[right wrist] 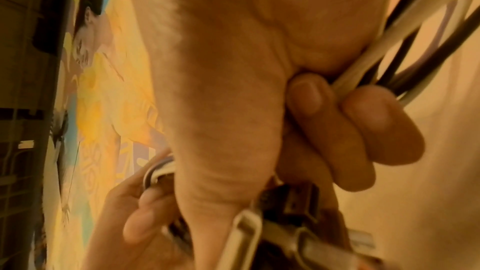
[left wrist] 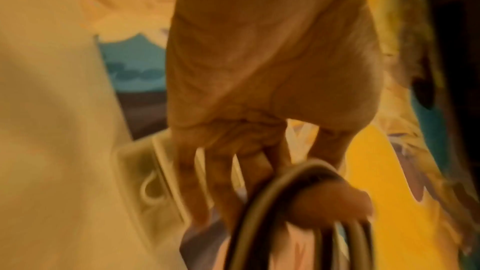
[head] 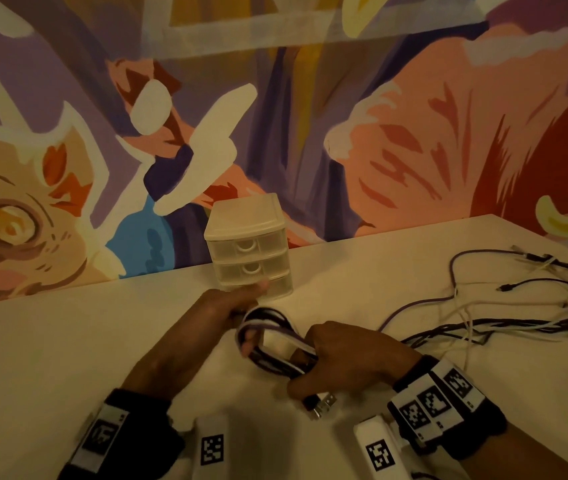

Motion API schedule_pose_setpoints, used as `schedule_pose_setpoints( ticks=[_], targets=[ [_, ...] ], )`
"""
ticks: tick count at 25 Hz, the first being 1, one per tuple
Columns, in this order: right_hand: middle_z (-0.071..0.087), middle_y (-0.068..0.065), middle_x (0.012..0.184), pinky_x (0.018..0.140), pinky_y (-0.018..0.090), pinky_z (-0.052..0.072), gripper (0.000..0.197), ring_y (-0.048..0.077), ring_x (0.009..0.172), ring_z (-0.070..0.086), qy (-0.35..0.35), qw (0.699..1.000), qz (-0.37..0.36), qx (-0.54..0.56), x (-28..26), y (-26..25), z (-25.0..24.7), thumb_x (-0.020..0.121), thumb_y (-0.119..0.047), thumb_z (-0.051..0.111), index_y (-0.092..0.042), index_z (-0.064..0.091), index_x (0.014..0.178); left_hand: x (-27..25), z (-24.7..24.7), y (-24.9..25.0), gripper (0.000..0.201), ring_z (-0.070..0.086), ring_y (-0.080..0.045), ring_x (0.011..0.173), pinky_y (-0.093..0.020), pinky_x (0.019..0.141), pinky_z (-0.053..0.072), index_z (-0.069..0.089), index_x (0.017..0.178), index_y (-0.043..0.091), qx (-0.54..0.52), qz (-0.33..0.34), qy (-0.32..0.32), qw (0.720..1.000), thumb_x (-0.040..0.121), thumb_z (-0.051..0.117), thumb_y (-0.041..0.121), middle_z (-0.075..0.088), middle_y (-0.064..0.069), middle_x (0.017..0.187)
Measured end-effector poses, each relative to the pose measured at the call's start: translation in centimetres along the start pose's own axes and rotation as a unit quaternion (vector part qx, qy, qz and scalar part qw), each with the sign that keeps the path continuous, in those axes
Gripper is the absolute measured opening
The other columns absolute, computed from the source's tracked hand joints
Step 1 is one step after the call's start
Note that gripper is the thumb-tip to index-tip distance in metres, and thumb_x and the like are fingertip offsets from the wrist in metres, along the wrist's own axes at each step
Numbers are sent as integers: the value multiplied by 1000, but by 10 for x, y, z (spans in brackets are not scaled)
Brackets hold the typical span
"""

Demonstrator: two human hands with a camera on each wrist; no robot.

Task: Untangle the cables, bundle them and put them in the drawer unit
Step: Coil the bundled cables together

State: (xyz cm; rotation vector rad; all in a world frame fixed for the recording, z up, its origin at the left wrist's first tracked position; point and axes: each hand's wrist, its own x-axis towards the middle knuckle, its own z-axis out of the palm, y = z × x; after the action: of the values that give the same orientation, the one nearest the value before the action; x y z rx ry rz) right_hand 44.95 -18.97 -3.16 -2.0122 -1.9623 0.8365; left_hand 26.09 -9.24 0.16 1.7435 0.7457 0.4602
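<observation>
A coiled bundle of white, black and purple cables [head: 275,341] hangs between my two hands, low over the white table. My right hand [head: 338,355] grips one end of the coil in a fist [right wrist: 337,120], and USB plugs [head: 322,405] stick out below it. My left hand [head: 248,313] has its thumb hooked through the other end of the loop [left wrist: 272,202]. Its straight fingers reach to the bottom drawer of the small translucent three-drawer unit [head: 248,244]. All three drawers look closed.
A loose tangle of purple, white and black cables [head: 518,317] lies spread on the table [head: 68,341] to the right, trailing toward my right hand. The drawer unit stands near the table's back edge, against a painted wall.
</observation>
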Motion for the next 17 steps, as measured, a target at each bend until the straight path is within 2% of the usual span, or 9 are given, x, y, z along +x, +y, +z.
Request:
schedule_pose_setpoints(
  ticks=[2,3,5,6,9,11,12,14,17],
  targets=[
    [63,-8,76,60,23,44,33,8,68,59,-37,999,-17,-25,-3,-3,3,87,-56,77,-30,60,76,0,-2,11,90,68,-16,67,-35,100,46,67,63,5,59,-73,-51,994,93,30,82,63,-17,64],
    [62,-8,75,63,25,46,33,11,71,61,-44,998,-26,-35,-3,-5,5,88,-58,77,-29,62,80,-2,-1,16,89,69,-12,69,-30,95,46,67,69,10,127,-98,-51,986,93,25,85,67,-15,68],
    [61,-8,76,63,27,46,39,11,69,58,-43,997,-31,-50,-1,-7,8,87,-60,77,-22,67,90,-3,3,21,79,67,-10,65,-21,80,49,63,64,18,233,-98,-27,967,97,28,81,70,-20,72],
    [60,-8,75,61,26,45,41,9,66,55,-40,998,-28,-46,-1,-6,8,85,-60,78,-21,65,88,-4,5,20,78,64,-13,60,-22,78,52,57,55,18,225,-82,-27,970,99,33,77,67,-24,68],
    [60,-9,73,63,26,47,41,9,68,59,-44,999,-23,-19,0,-4,7,81,-60,82,-27,59,81,-7,7,11,69,53,-27,56,-29,76,57,47,51,14,74,-65,12,995,104,52,59,48,-19,52],
    [60,-11,67,65,26,48,35,6,63,60,-43,999,-28,18,0,-5,6,81,-58,84,-29,65,77,-5,11,8,62,37,-25,49,-37,74,54,43,50,18,-55,-62,36,996,106,58,42,32,-6,43],
    [58,-12,60,63,26,45,33,3,56,56,-42,998,-35,40,0,-5,4,83,-53,84,-30,65,67,-4,13,7,62,29,-20,47,-37,69,51,42,48,21,-107,-60,45,991,105,59,37,27,-2,43],
    [54,-12,50,60,25,41,46,3,47,50,-40,995,-53,70,1,-4,3,87,-46,82,-32,61,49,-1,18,8,62,21,-15,45,-32,57,39,41,46,22,-194,-74,69,976,103,61,33,23,2,44],
    [51,-10,50,61,29,39,53,6,46,45,-30,995,-59,81,2,0,3,86,-50,83,-28,56,47,3,26,10,64,17,-10,43,-28,51,16,34,48,22,-278,-93,102,950,103,63,38,20,5,49]
  ],
)
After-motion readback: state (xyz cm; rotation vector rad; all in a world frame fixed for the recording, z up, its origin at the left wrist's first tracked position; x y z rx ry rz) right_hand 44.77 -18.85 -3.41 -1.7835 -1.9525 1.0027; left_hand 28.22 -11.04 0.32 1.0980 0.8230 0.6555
